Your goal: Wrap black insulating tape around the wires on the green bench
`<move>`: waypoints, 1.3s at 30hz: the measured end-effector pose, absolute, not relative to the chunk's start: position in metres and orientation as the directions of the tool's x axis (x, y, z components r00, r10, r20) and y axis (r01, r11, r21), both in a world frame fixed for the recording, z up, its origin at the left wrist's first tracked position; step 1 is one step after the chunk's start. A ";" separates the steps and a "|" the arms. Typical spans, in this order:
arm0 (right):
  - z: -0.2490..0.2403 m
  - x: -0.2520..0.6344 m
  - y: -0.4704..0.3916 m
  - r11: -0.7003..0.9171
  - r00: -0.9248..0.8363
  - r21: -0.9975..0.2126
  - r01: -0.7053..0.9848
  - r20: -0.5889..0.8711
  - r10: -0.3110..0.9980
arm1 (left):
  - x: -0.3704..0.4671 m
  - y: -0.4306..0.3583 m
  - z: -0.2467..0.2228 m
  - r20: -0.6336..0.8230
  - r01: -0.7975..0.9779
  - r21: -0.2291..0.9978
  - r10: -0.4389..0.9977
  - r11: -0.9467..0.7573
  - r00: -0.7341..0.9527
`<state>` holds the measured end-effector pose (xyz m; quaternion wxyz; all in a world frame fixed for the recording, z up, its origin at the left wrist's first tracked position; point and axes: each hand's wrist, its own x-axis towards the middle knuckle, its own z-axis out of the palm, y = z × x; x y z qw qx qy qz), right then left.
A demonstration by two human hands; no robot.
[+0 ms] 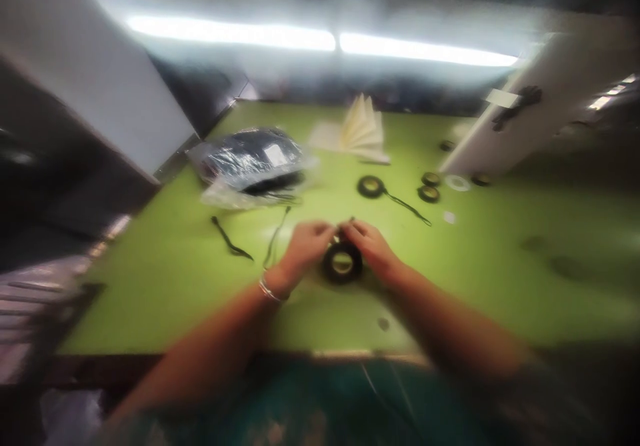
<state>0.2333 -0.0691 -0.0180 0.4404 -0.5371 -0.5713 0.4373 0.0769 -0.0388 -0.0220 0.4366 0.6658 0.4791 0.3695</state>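
Note:
Near the front middle of the green table, my left hand [309, 245] and my right hand [373, 245] come together, fingertips almost meeting. Just below them is a roll of black tape [329, 267] with a pale yellowish core, its upper edge at my fingers. My right fingers are closed at the roll's upper right side. The left ones are pinched at its upper left, where a small dark bit shows, too blurred to name. A thin dark cord [273, 239] and a short black cable [231, 241] lie left of my left hand.
A clear plastic bag [250, 159] of dark items lies back left. An open paper booklet [363, 129] stands behind. Another black roll [371, 187] with a looped cord [407, 209], several small rolls [429, 194] and a white ring [457, 183] lie right, near a pale upright panel [520, 119].

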 end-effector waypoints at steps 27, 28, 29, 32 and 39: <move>-0.033 0.234 -0.070 0.203 0.006 -0.834 0.512 0.240 0.971 | 0.073 -0.036 -0.035 -0.119 0.231 0.972 0.930 0.038 0.348; -0.035 0.234 -0.069 0.210 -0.001 -0.816 0.539 0.248 0.969 | 0.073 -0.036 -0.035 -0.119 0.238 0.971 0.922 0.030 0.368; -0.037 0.234 -0.068 0.210 -0.004 -0.803 0.559 0.250 0.968 | 0.074 -0.036 -0.035 -0.119 0.244 0.970 0.914 0.022 0.388; -0.039 0.234 -0.065 0.197 -0.004 -0.821 0.535 0.230 0.973 | 0.074 -0.035 -0.033 -0.125 0.235 0.972 0.903 0.028 0.412; -0.033 0.239 -0.064 0.204 -0.075 -0.910 0.360 0.190 0.979 | 0.073 -0.034 -0.032 -0.187 0.119 0.981 0.923 0.156 0.336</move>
